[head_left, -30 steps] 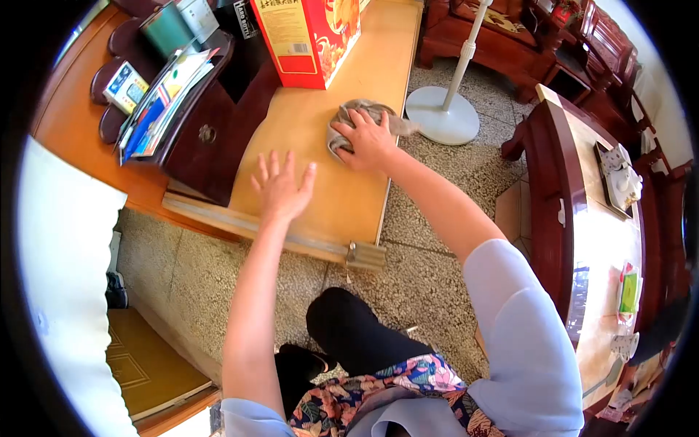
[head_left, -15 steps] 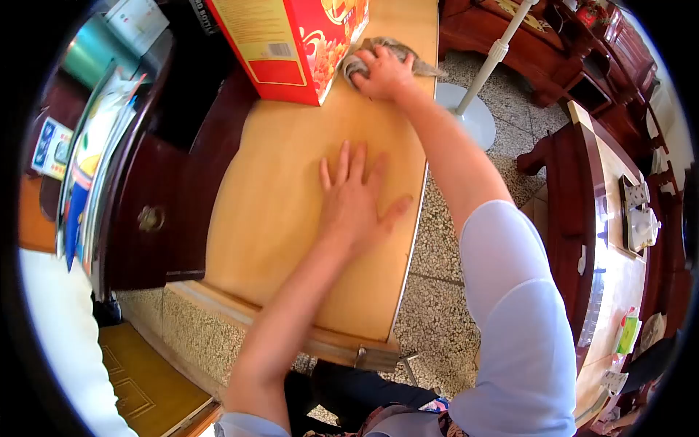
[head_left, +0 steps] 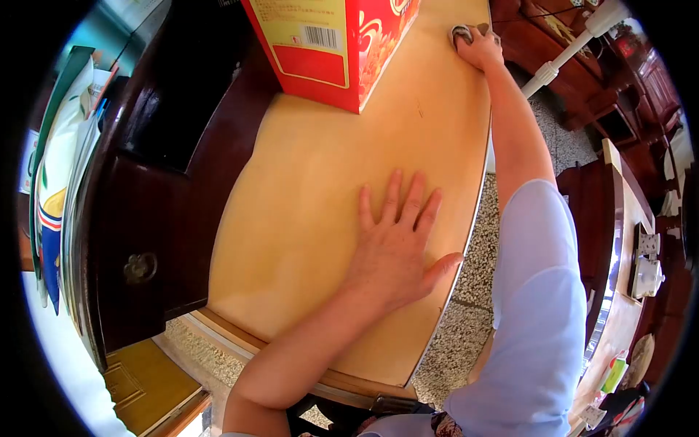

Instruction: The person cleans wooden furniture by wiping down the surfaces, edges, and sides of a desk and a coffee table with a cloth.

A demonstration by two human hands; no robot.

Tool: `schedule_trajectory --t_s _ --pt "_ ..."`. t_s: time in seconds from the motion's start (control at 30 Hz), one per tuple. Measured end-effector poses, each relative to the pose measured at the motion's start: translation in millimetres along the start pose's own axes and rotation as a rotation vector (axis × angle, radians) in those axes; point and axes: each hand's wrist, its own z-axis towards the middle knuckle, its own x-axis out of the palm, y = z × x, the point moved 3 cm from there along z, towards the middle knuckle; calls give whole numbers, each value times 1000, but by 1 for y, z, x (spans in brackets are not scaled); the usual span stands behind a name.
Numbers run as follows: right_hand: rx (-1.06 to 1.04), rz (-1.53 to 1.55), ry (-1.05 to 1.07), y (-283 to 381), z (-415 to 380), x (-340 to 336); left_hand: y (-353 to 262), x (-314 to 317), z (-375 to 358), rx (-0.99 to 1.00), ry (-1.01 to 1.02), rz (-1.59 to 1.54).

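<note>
My left hand (head_left: 393,251) lies flat on the light wooden tabletop (head_left: 291,197), fingers spread, holding nothing. Farther off, at the right edge of the tabletop, my right hand (head_left: 480,51) is closed on a grey cloth (head_left: 462,33). Only a small part of the cloth shows beside the fingers. A red and yellow cardboard box (head_left: 313,62) stands upright on the tabletop, to the left of my right hand and beyond my left one.
Left of the tabletop is a dark wooden cabinet (head_left: 167,240) with papers and folders (head_left: 65,189) beside it. A white pole (head_left: 564,62) rises past the right edge. A table with a tea set (head_left: 646,273) stands farther right, over speckled floor (head_left: 466,313).
My right hand has slid the cloth away from beside the box to the tabletop's far right edge. The view has shifted; my left hand stays flat on the tabletop.
</note>
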Motion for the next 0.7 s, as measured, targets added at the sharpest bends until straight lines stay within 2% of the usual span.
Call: schedule_trajectory --t_s 0.17,0.27,0.43,0.53,0.63,0.7 --pt "-22 172 -35 -11 -51 -7 -1 3 -1 -6 -35 4" --pt "-21 273 -9 12 -145 -40 -1 5 -2 10 -75 53" --pt "-144 354 -21 58 -329 -111 1 11 -2 -12 -142 66" --pt "-169 410 94 74 -416 -150 10 3 -2 -36 -139 -230" --pt "-333 445 150 74 -469 -184 24 -7 -7 26 -288 -323" --pt "-471 501 220 64 -470 -198 28 -13 -12 9 -349 -258"
